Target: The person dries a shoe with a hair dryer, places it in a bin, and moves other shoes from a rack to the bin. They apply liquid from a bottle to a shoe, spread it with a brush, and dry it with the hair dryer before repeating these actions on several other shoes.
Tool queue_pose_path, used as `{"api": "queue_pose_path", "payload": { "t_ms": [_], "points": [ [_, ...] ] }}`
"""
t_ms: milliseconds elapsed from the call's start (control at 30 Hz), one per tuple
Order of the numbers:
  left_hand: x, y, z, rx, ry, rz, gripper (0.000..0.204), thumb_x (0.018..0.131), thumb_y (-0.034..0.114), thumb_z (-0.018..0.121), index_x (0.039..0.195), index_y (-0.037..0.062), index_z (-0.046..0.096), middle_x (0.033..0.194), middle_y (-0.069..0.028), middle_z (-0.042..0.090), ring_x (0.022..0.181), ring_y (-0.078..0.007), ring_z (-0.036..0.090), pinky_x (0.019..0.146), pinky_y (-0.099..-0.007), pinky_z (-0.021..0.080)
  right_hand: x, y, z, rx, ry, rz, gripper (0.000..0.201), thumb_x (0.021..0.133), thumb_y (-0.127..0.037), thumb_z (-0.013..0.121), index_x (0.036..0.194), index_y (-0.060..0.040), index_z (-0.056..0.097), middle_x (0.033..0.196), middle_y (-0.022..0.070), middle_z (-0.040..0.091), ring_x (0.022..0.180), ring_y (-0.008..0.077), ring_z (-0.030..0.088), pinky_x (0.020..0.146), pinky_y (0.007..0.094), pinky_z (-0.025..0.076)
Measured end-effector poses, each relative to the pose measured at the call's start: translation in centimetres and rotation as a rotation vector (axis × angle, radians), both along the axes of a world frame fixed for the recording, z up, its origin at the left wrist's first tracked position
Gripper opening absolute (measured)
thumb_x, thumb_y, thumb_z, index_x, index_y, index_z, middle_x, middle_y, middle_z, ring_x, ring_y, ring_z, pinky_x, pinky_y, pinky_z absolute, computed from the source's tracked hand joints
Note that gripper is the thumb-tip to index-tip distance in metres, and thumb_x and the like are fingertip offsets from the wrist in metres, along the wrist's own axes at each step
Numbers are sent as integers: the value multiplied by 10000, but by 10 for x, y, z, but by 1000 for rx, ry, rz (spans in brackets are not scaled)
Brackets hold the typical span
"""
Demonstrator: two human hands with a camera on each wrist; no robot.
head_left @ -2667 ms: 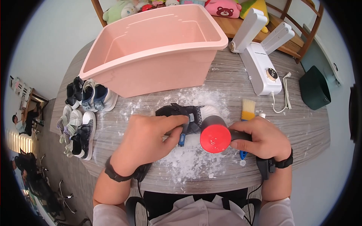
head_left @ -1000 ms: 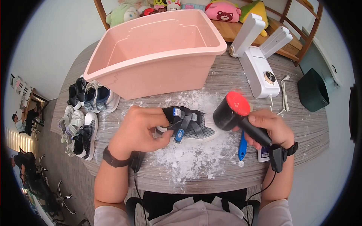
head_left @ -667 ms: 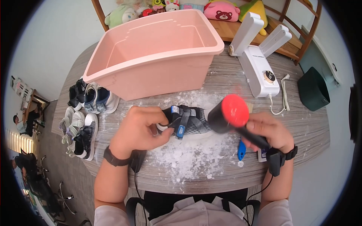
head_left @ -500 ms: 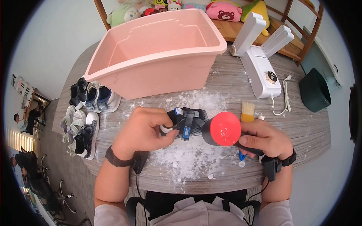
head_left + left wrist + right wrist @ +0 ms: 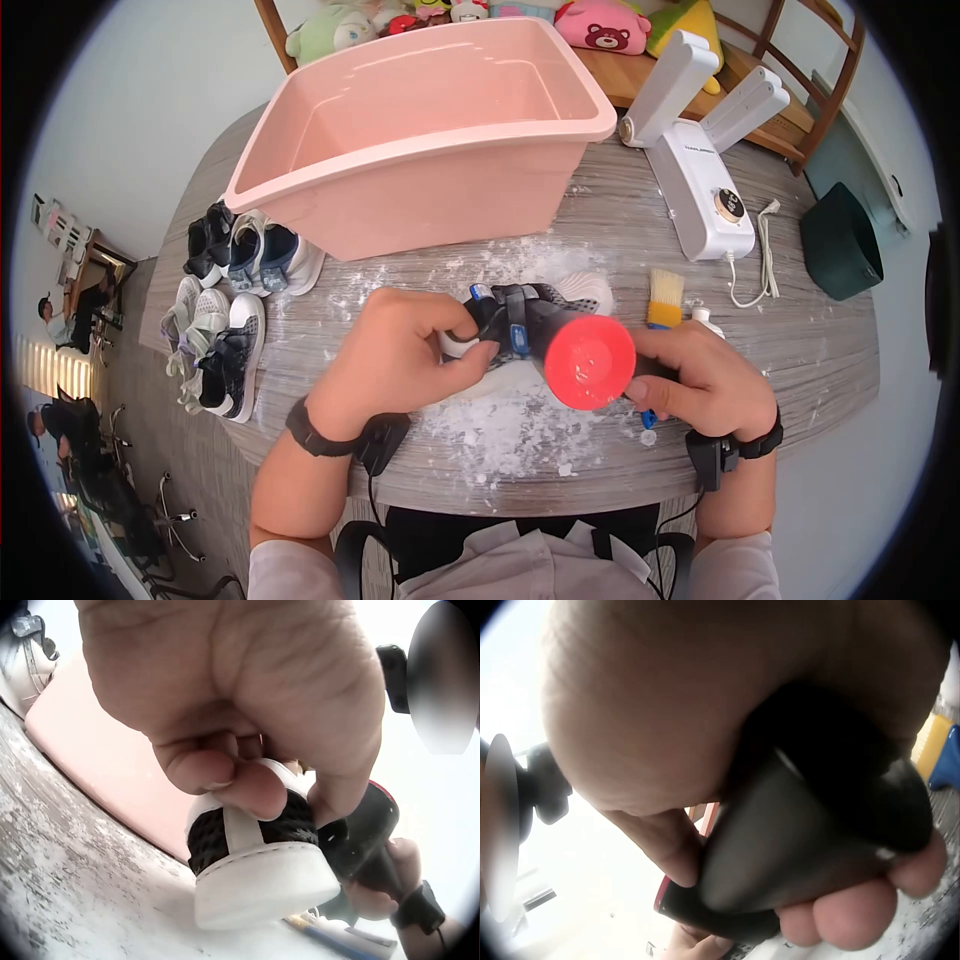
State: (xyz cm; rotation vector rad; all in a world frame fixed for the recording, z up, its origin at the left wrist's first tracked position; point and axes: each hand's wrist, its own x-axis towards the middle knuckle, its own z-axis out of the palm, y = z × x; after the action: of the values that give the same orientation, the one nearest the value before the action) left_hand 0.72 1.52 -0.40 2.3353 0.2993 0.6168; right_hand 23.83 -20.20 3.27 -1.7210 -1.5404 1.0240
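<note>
My left hand (image 5: 405,350) pinches a dark shoe (image 5: 500,325) at its heel collar. The shoe has a white sole, a white toe and crossed straps with blue tabs, and its toe points right. In the left wrist view, thumb and fingers grip the top of the black-and-white heel (image 5: 262,889). My right hand (image 5: 715,380) is wrapped round the handle of a black hair-dryer-shaped tool (image 5: 780,832). Its red round end (image 5: 590,363) faces up toward the head camera, and its body overlaps the shoe's front, hiding part of it.
White powder (image 5: 500,440) is scattered on the wood-grain table. A brush (image 5: 664,298) and a white bottle (image 5: 706,320) lie near the right hand. Behind stand a large pink tub (image 5: 420,200) and a white two-armed appliance (image 5: 695,185). Several shoes (image 5: 230,340) are at left.
The right hand has swung the tool from beyond the toe down and left, close over the shoe. The left hand has kept its hold while shifting slightly right with the shoe.
</note>
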Motion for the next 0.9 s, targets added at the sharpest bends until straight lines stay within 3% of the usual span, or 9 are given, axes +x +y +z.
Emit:
{"api": "queue_pose_path", "payload": {
  "t_ms": [100, 200, 267, 367, 467, 567, 700, 767, 900],
  "points": [
    [2, -1, 0, -116, 46, 29, 203, 775, 110, 857, 726, 6, 690, 583, -83, 624, 463, -119, 610, 461, -251, 436, -3, 0, -1, 3, 14, 1, 308, 988, -295, 660, 1080, -1, 660, 740, 171, 645, 651, 355, 637, 604, 397, 478],
    [4, -4, -2, -250, 104, 54, 171, 813, 98, 849, 764, -8, 724, 583, -53, 634, 473, -58, 587, 450, -249, 412, -5, 1, -1, 96, -3, -10, 319, 983, -304, 670, 1086, -1, 663, 744, 167, 650, 673, 346, 648, 621, 394, 483],
    [3, -5, -5, -466, 157, 61, 129, 853, 87, 834, 817, -11, 757, 610, -22, 668, 491, -36, 588, 441, -238, 411, -2, -1, 5, -68, 48, -23, 341, 980, -313, 682, 1108, 2, 668, 765, 178, 663, 699, 356, 658, 642, 402, 491],
    [5, -8, 4, -620, 203, 96, 115, 883, 89, 822, 853, -10, 773, 641, -13, 691, 492, -43, 594, 446, -225, 428, 6, -4, 8, -77, 52, 59, 362, 978, -323, 691, 1128, 6, 673, 773, 185, 667, 716, 368, 663, 653, 407, 497],
    [6, -6, 7, -632, 248, 75, 110, 910, 56, 799, 883, -35, 743, 726, -22, 700, 528, -42, 615, 447, -201, 458, -1, 1, -10, 165, 42, 102, 357, 976, -311, 694, 1145, 4, 676, 779, 190, 667, 728, 377, 663, 663, 410, 504],
    [3, -5, 0, -688, 255, 56, 65, 913, 15, 768, 925, -42, 742, 741, -13, 704, 557, -54, 644, 465, -202, 471, -6, 4, -5, 90, 26, 109, 353, 974, -304, 697, 1153, 0, 676, 806, 196, 670, 739, 382, 663, 673, 407, 509],
    [-1, 3, -9, -498, 143, -47, 110, 885, -13, 758, 987, -51, 740, 728, -23, 696, 547, -58, 621, 474, -216, 454, -7, 4, -1, 78, 51, -2, 348, 978, -307, 692, 1146, -2, 673, 837, 195, 679, 748, 383, 666, 675, 407, 511],
    [0, 2, -3, -300, 162, -113, 187, 836, 39, 792, 1010, -23, 759, 592, -77, 627, 475, -62, 563, 481, -251, 416, -6, 2, -3, 65, 91, 9, 347, 990, -317, 674, 1130, 0, 667, 826, 170, 675, 724, 346, 666, 662, 390, 505],
    [1, 1, 1, -269, 154, -137, 250, 805, 43, 804, 1048, -5, 764, 671, -117, 659, 495, -120, 591, 491, -281, 433, -5, 1, -3, 11, 117, -42, 352, 1002, -318, 655, 1141, 5, 666, 794, 129, 657, 692, 274, 652, 646, 360, 495]
  ]
}}
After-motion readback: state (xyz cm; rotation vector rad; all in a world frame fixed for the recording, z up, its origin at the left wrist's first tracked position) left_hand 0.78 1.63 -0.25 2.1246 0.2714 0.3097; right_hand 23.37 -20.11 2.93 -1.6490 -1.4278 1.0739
